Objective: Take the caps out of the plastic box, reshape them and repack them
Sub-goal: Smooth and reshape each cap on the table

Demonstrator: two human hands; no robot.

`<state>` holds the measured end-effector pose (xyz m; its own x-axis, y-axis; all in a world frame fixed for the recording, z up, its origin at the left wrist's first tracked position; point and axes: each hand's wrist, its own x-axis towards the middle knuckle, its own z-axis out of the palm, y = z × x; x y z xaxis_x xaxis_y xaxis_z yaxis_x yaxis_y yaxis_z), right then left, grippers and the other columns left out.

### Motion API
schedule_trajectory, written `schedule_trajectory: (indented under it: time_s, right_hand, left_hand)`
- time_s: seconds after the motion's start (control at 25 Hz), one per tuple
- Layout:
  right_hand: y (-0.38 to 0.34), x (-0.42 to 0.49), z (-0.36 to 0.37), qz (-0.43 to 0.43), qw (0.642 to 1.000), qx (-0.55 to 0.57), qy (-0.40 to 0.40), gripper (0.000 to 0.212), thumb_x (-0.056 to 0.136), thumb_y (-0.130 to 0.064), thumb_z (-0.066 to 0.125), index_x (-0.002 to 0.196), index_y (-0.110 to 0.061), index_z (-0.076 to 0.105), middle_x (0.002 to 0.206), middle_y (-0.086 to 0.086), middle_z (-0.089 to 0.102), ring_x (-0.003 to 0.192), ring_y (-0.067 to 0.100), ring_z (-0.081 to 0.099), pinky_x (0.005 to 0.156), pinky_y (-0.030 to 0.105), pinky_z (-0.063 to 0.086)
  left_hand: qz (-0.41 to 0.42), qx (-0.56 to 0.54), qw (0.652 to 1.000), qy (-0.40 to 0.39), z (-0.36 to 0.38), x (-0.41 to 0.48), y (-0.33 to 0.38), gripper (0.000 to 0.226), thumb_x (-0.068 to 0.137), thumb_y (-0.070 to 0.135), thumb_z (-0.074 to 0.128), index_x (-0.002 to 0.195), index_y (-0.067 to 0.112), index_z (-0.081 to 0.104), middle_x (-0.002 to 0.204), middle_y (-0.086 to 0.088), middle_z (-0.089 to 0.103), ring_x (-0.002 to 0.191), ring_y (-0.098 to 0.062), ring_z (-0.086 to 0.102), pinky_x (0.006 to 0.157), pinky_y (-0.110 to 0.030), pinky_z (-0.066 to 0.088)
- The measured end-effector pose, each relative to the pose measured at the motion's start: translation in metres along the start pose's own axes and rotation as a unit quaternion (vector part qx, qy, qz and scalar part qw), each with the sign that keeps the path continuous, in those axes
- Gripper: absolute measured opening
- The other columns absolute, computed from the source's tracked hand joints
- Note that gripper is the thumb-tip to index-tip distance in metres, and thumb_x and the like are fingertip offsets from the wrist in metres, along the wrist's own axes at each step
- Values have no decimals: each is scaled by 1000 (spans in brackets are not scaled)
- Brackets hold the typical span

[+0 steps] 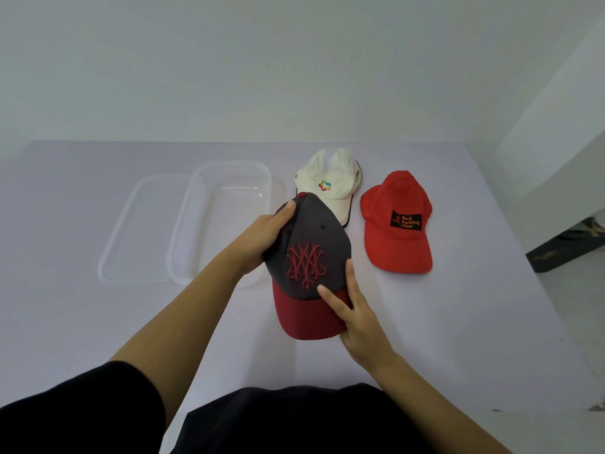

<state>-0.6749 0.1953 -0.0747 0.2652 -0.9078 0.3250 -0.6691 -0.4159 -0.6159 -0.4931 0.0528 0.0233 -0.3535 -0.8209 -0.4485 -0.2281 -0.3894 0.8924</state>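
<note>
A grey cap with a dark red brim and red embroidery (pixel 307 257) is held above the table between both hands. My left hand (pixel 262 235) grips its crown from the left side. My right hand (pixel 353 309) holds the brim's right edge, fingers lying over the brim and crown. A white cap (pixel 327 178) with a coloured logo lies on the table behind it, partly covered by the grey cap. A red cap (pixel 397 224) with a black patch lies to the right. The clear plastic box (pixel 196 198) stands to the left with nothing inside it.
The box's clear lid (pixel 131 231) lies flat on the table, left of the box and partly under it. The lilac table (pixel 458 322) meets a white wall at the back. Past the table's right edge there is a dark object (pixel 563 250) lower down.
</note>
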Motion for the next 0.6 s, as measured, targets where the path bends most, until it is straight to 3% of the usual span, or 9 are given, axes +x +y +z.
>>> schedule_trajectory:
  time_s: [0.12, 0.2, 0.28, 0.36, 0.48, 0.6]
  right_hand:
    - [8, 2, -1, 19, 997, -46, -60, 104, 77, 14, 47, 142, -52, 1, 155, -10, -22, 143, 30, 16, 99, 26, 41]
    - [13, 6, -5, 75, 992, 4, -97, 101, 80, 14, 42, 142, -49, -7, 156, -10, -14, 145, 17, 11, 106, 17, 32]
    - [15, 19, -17, 211, 961, 178, -8, 80, 88, 6, 43, 145, -37, 6, 153, -18, 6, 143, 5, 13, 116, 21, 17]
    - [18, 42, -30, 302, 896, 320, 65, 61, 94, -22, 50, 146, -27, 20, 150, -16, 21, 138, 3, 22, 116, 28, 20]
    - [25, 73, -39, 314, 841, 438, -45, 55, 89, -47, 51, 136, -18, 44, 139, -4, 48, 126, 10, 46, 106, 28, 37]
    - [36, 85, -40, 335, 815, 458, -114, 29, 90, -31, 55, 111, -12, 62, 107, 4, 70, 100, 19, 66, 87, 28, 52]
  left_hand:
    - [24, 25, 999, 35, 0, 2, 5, 43, 92, 53, 45, 99, 18, 70, 101, -7, 74, 96, -21, 69, 91, -35, 52]
    - [49, 75, 993, 71, 0, 4, 6, 44, 92, 51, 45, 97, 15, 70, 96, -9, 74, 92, -23, 69, 87, -34, 54]
    - [61, 106, 990, 75, 4, 5, 6, 47, 93, 50, 43, 98, 11, 69, 93, -9, 72, 89, -23, 68, 81, -31, 54]
    - [58, 104, 992, 45, 12, 5, 4, 42, 94, 48, 42, 96, 15, 68, 92, -7, 72, 86, -21, 68, 80, -28, 54]
    - [51, 67, 996, -1, 29, 12, -8, 40, 95, 48, 41, 99, 17, 67, 97, -8, 72, 91, -21, 69, 83, -31, 55]
    - [60, 73, 996, 5, 34, 25, -23, 39, 94, 48, 43, 103, 18, 66, 100, -7, 71, 94, -21, 67, 84, -32, 54]
